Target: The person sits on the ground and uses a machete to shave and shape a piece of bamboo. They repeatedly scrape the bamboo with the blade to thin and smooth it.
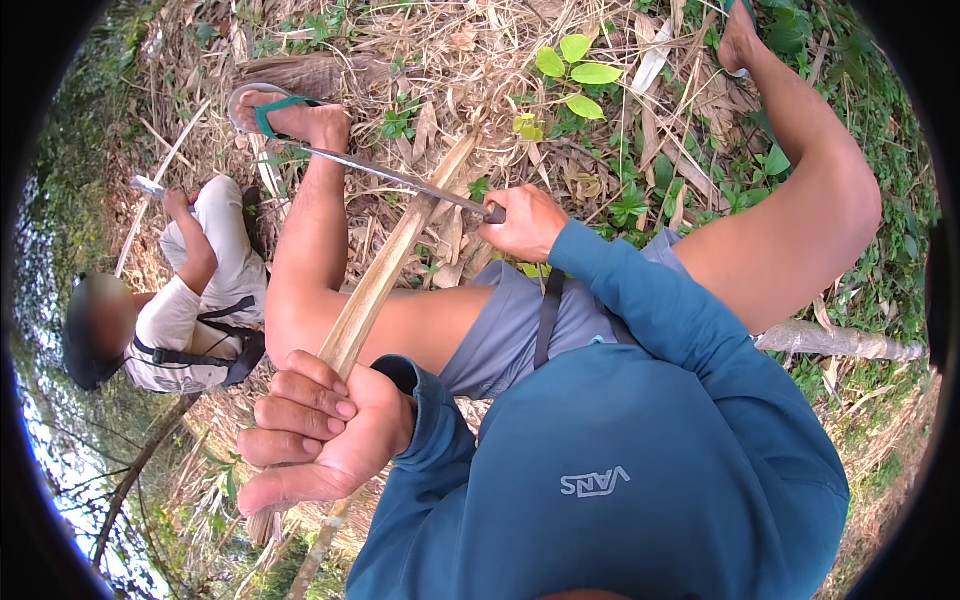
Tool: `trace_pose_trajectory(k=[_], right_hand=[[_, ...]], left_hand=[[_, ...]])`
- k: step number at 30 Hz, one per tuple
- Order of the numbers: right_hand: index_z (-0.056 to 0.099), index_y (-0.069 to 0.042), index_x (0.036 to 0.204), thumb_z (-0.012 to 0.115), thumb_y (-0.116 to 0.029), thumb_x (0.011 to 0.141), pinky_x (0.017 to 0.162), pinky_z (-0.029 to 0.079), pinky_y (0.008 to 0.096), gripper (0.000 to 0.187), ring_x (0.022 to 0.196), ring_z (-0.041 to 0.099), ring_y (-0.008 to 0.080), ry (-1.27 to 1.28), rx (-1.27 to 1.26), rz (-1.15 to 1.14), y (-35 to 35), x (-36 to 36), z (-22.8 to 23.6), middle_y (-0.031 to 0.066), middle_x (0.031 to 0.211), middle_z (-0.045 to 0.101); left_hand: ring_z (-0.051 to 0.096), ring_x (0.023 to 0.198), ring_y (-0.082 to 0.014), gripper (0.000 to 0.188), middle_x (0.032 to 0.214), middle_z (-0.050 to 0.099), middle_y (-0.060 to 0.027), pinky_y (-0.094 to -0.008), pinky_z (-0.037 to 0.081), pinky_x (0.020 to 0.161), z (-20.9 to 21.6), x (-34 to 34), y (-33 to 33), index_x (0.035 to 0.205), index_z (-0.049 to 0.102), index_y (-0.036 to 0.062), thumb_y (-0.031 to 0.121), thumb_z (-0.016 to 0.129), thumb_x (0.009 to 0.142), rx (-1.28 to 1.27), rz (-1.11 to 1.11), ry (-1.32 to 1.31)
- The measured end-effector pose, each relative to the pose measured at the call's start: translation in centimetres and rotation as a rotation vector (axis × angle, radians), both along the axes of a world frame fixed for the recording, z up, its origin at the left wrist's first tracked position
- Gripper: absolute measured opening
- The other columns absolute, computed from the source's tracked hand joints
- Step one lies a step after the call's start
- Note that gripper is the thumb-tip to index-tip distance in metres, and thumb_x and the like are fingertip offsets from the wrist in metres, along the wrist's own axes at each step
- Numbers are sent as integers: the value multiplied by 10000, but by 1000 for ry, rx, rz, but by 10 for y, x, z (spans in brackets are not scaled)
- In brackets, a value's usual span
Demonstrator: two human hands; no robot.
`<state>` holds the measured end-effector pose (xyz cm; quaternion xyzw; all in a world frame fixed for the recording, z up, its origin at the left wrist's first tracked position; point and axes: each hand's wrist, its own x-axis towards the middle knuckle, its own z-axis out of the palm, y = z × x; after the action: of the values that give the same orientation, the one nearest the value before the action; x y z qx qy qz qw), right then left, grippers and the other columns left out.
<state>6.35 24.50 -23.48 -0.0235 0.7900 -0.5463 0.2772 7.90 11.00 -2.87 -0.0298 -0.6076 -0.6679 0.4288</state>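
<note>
My left hand (pixel 325 430) is closed around the near end of a long, pale piece of split wood (pixel 385 268), which slants away from me across my thigh toward the ground. My right hand (pixel 528 224) grips the handle of a machete (pixel 375 170). Its long, thin blade points to the left and lies across the far part of the wood, apparently touching it. The wood looks shaved and flat along its upper face. Its far tip rests among dry leaves.
My bare legs are spread on either side, with a green-strapped sandal (pixel 275 112) on the left foot near the blade tip. Another person (pixel 190 320) sits at the left holding a blade. A leafy seedling (pixel 580 75) grows ahead; a thin log (pixel 850 343) lies at the right.
</note>
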Motion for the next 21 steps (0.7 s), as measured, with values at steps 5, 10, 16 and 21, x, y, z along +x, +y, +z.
trace_pose_trajectory(k=[5, 10, 16, 21], right_hand=[[576, -11, 739, 605, -231, 713, 633, 469, 478, 223, 631, 596, 395, 70, -46, 73, 3, 9, 29, 207, 624, 575], [583, -19, 741, 599, -268, 726, 650, 473, 485, 250, 638, 602, 401, 16, 73, 13, -1, -2, -4, 213, 621, 581], [600, -31, 750, 603, -248, 736, 644, 477, 484, 217, 626, 606, 394, 83, 4, 43, -1, 10, 9, 203, 602, 579], [592, -28, 756, 599, -249, 743, 656, 481, 483, 222, 652, 608, 401, 29, 111, 40, 1, -2, -21, 212, 632, 586]], left_hand=[[143, 368, -81, 561, 455, 185, 41, -216, 172, 389, 0, 2, 7, 596, 267, 173, 569, 329, 988, -31, 123, 3], [140, 367, -73, 553, 456, 180, 41, -214, 173, 383, 4, 1, 2, 594, 267, 173, 546, 339, 996, 0, 69, 18], [148, 383, -75, 569, 468, 169, 47, -209, 178, 410, 4, 3, 7, 579, 225, 184, 555, 381, 982, -25, 125, -34], [155, 386, -78, 570, 468, 172, 45, -213, 172, 403, 1, 0, 3, 578, 229, 182, 554, 388, 980, -40, 121, -45]])
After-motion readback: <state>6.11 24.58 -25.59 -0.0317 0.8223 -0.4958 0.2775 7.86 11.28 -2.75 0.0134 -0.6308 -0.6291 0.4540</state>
